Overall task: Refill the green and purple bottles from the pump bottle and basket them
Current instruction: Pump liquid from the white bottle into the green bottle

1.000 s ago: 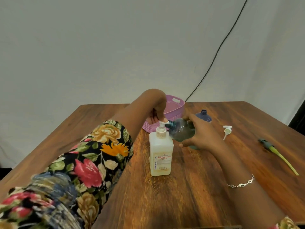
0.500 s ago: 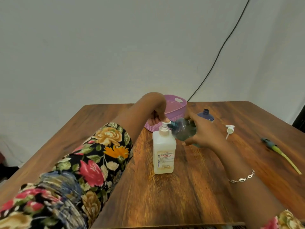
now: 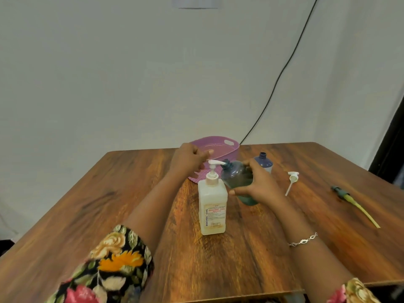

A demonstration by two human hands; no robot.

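Observation:
A white pump bottle (image 3: 212, 206) stands upright in the middle of the wooden table (image 3: 91, 206). Its pump head is raised and the nozzle points right. My right hand (image 3: 255, 184) grips the green bottle (image 3: 237, 179), tilted so that its open neck meets the nozzle. My left hand (image 3: 189, 159) hovers just left of and above the pump head, fingers loosely curled, holding nothing. The purple bottle (image 3: 264, 164) stands uncapped behind my right hand. A pink basket (image 3: 231, 147) sits at the back, partly hidden by my left hand.
A white pump cap with its tube (image 3: 291, 180) lies right of the purple bottle. A green cap with a yellow-green tube (image 3: 352, 203) lies further right. A black cable (image 3: 282, 73) hangs down the wall behind the table.
My left hand has lifted off the pump head, which has risen from its pressed position. The green bottle stays held at the nozzle. The camera view has tilted up.

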